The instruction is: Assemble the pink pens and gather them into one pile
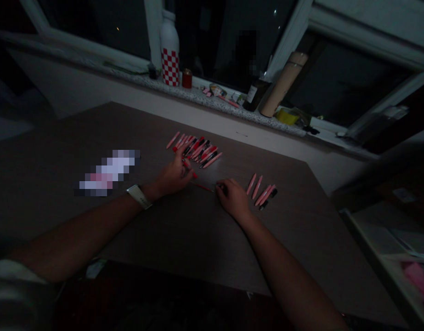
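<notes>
My left hand (175, 174) is curled around a red pen (187, 163), with another small red end (195, 175) showing at its fingertips. From there a thin red stick like a pen refill (203, 186) reaches across to my right hand (231, 196), whose closed fingers pinch its tip. Just beyond my left hand lies a pile of pink, red and black pens (205, 151). To the right of my right hand several pink pen barrels (257, 187) lie side by side, with black caps (274, 191) beside them. Dim light hides finer detail.
A blurred-out pale object (110, 172) lies on the table (146, 234) at left. Along the windowsill (212, 99) stand a checkered bottle (170, 55), a small jar (187, 78), a dark bottle (254, 95) and a leaning tan flask (284, 85). A shelf (377, 262) is at right.
</notes>
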